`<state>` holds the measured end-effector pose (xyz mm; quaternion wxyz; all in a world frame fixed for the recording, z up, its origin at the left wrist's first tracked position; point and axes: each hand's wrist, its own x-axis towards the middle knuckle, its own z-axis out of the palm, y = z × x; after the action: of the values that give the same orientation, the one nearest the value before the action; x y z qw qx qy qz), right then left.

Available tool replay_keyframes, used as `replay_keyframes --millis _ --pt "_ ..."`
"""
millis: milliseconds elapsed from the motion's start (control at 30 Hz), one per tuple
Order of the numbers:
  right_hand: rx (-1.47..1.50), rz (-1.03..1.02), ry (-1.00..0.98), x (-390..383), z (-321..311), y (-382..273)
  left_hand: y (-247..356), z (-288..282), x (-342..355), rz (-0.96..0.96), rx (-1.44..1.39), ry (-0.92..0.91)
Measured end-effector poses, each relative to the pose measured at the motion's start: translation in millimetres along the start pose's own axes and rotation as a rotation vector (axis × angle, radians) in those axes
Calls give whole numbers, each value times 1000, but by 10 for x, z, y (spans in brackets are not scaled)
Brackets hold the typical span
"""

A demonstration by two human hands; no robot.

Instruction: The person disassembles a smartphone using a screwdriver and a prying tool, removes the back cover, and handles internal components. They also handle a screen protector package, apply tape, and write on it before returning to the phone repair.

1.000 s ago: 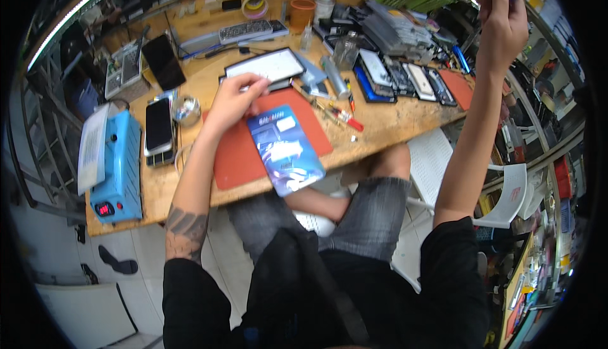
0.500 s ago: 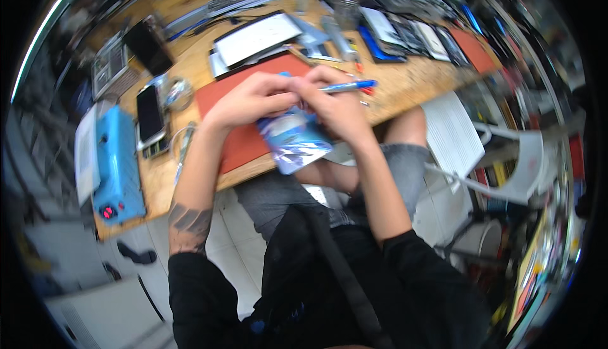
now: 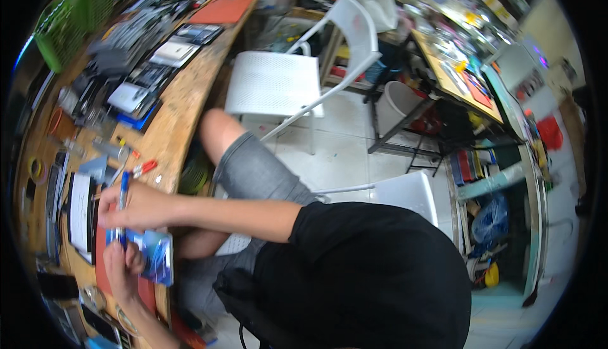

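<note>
A blue-and-white marker pen point(image 3: 125, 187) is in my right hand point(image 3: 142, 206), its fingers closed round the barrel. The pen's lower end runs into my left hand point(image 3: 120, 266), whose fingers are curled on it. Beside and partly behind my hands is a shiny blue pouch point(image 3: 158, 260), overlapping the table's front edge; whether my left fingers also touch it I cannot tell. Under both hands shows a red-brown mat point(image 3: 147, 295) on the wooden table point(image 3: 187, 89).
A red-handled tool point(image 3: 149, 166) lies near my right hand. Farther along the table are phones point(image 3: 130, 97), stacked grey parts point(image 3: 130, 38) and a green basket point(image 3: 73, 23). White chairs point(image 3: 272, 80) stand right of the table, and a cluttered bench point(image 3: 446, 64) is beyond.
My view has swung to the right, so hands and table now sit at the left. The pen has turned from pointing sideways, and its lower end now meets my left hand.
</note>
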<state>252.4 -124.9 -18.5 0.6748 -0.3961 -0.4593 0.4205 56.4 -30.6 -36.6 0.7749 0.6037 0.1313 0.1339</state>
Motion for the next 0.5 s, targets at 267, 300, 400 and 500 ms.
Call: replay_keyframes --millis 267,300,400,500 --pt "-298 -24 307 31 -611 -481 326 -324 -221 273 -358 229" --pt "-274 38 243 -11 -568 -391 331 -333 -129 226 -329 360" --pt "-193 152 -136 -105 -215 0 240 -256 48 -1 18 486" --pt "-85 324 -226 -92 17 200 247 -292 34 -2 15 506"
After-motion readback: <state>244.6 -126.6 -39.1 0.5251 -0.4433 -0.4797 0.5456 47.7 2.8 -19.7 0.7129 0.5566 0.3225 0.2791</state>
